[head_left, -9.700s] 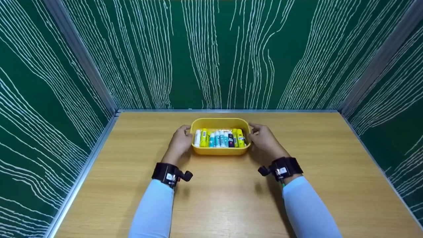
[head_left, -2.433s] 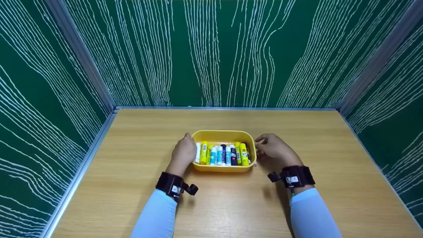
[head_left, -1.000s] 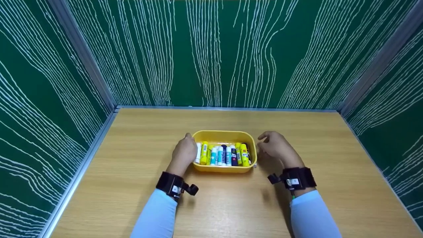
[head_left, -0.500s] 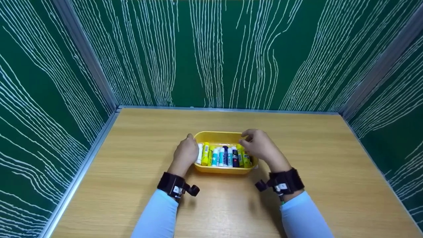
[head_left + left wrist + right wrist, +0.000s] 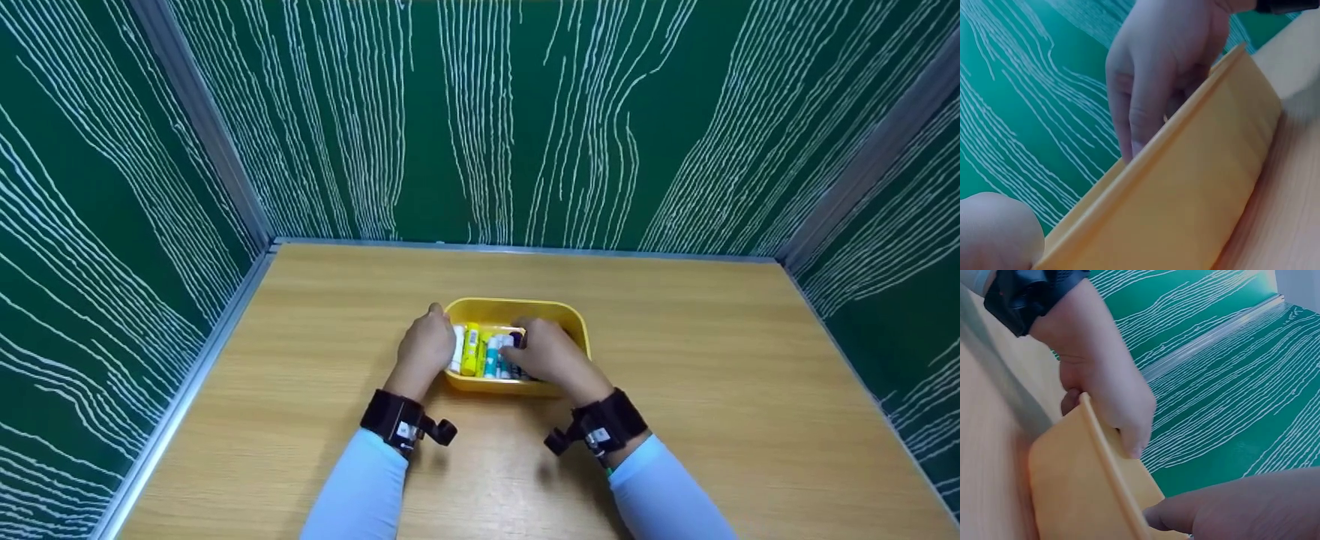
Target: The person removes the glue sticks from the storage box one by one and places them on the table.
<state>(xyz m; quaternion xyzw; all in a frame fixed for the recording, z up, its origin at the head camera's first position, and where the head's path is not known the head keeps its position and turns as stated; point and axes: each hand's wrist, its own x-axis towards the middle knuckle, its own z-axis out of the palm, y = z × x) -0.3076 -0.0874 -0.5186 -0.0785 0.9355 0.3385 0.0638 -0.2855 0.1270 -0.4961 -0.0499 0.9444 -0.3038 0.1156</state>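
Observation:
A yellow plastic tub (image 5: 574, 319) holds a row of glue sticks. My left hand (image 5: 427, 341) grips the tub's left end; in the right wrist view its fingers (image 5: 1135, 444) bend over the rim while the thumb stays outside. My right hand (image 5: 551, 352) reaches down inside, its thumb and forefinger spread over the middle of the row. In the left wrist view the rim hides those fingertips. Still visible on the left are a white glue stick (image 5: 457, 349), a yellow one (image 5: 470, 351) and a teal-and-white one (image 5: 492, 358). The right hand covers the others.
The tub stands on a wood-grain table (image 5: 337, 300). Green panels (image 5: 570, 150) with wavy white lines rise at the back and both sides, joined by grey metal posts (image 5: 202, 112). A black camera strap (image 5: 394, 420) circles each wrist.
Since the first frame, the tub has come nearer. Over the last second my right hand has moved left from beside the tub's right end into it; my left hand keeps its grip.

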